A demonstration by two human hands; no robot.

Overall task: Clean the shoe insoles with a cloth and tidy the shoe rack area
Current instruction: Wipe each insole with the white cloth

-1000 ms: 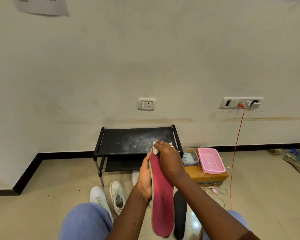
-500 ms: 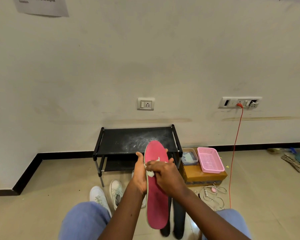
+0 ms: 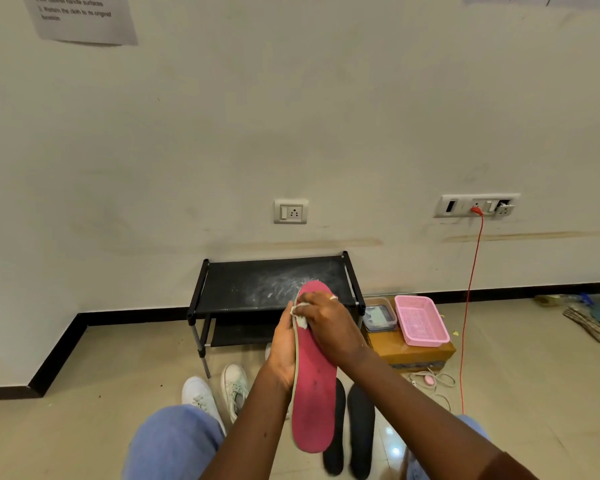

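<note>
A long pink insole (image 3: 314, 403) stands nearly upright in front of me. My left hand (image 3: 282, 351) grips its left edge at mid-height from behind. My right hand (image 3: 328, 323) presses a small white cloth (image 3: 300, 319) against the upper part of the insole, fingers curled round the cloth. Two black insoles (image 3: 360, 427) lie on the floor below, partly hidden by the pink one. The black shoe rack (image 3: 250, 289) stands against the wall behind, its top shelf streaked with white dust.
A pair of white sneakers (image 3: 219, 393) sits on the floor left of my hands. Right of the rack, a brown box (image 3: 413, 353) carries a pink basket (image 3: 420, 320) and a clear lidded container (image 3: 379, 315). A red cable (image 3: 470, 306) hangs from the wall socket.
My right hand with the cloth slid from the insole's tip down to the middle, then back up toward the top. The insole has stayed in my left hand.
</note>
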